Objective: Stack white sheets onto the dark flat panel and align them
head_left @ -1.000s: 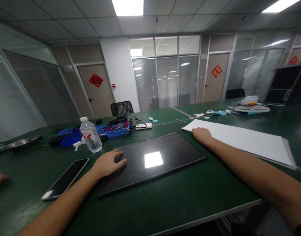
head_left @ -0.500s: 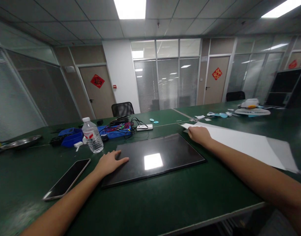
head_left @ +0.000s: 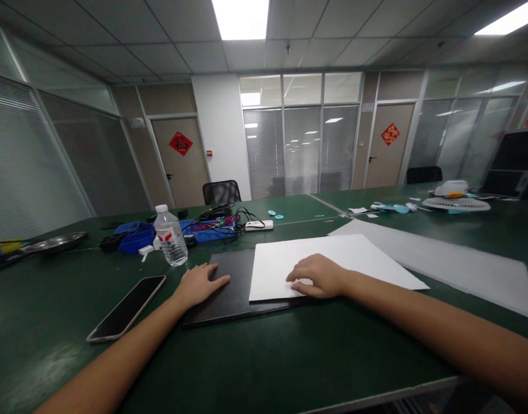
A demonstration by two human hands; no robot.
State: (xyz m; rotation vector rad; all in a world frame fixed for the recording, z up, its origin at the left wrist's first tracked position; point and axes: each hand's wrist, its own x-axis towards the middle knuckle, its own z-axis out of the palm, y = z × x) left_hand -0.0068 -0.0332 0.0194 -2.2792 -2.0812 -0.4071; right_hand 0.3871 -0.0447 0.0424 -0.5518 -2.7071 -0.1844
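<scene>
A flat black panel (head_left: 235,273), glossy like a screen, lies on the green table. My left hand (head_left: 199,284) rests on its left end with the fingers stretched out and the thumb apart. A white sheet (head_left: 268,270) covers the middle and right of the panel and reaches past its right end. My right hand (head_left: 318,276) lies on this sheet near its front edge, fingers loosely bent and thumb apart, gripping nothing. A second white sheet (head_left: 453,267) lies to the right, partly beneath the first.
A phone (head_left: 128,307) lies left of my left hand, with a water bottle (head_left: 171,238) behind it. Blue trays (head_left: 137,241) and tangled wires (head_left: 216,218) sit further back, beside a white power strip (head_left: 258,225). A white fan-like object (head_left: 455,202) is at the far right.
My right hand has moved left from the sheets beside the panel, and a white sheet now covers much of it. My left hand has stayed on the panel's left end.
</scene>
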